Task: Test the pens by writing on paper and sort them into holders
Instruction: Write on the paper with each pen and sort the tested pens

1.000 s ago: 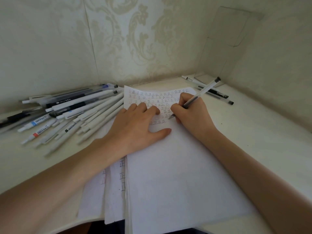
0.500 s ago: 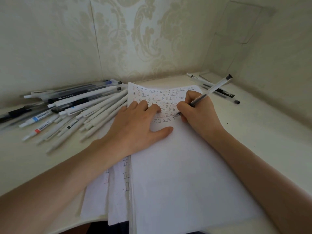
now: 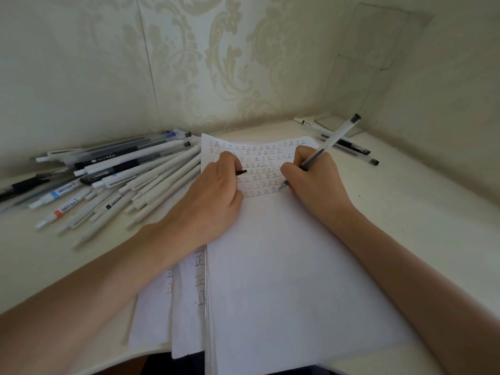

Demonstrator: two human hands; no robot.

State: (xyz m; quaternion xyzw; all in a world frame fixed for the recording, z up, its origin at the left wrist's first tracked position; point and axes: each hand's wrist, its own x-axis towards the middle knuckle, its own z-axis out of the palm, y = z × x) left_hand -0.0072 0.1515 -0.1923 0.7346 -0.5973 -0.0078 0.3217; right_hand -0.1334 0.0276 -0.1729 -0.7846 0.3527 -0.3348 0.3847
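A person tests a clear pen (image 3: 333, 141) on the paper (image 3: 284, 266).
The right hand (image 3: 313, 185) pinches the pen, its tip touching the paper's lowest written row. The left hand (image 3: 213, 196) rests on the paper, fingers curled round a black cap (image 3: 241, 172). The pen pile (image 3: 121, 174) lies left of the paper.

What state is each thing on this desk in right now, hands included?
Right hand: grips the clear pen, tip at the top sheet.
Left hand: rests on the sheet, fingers curled round a small black piece.
Top sheet: far end written, rest blank.
Pen pile: lying loose, left of sheet.
Far pens: lying loose, right.
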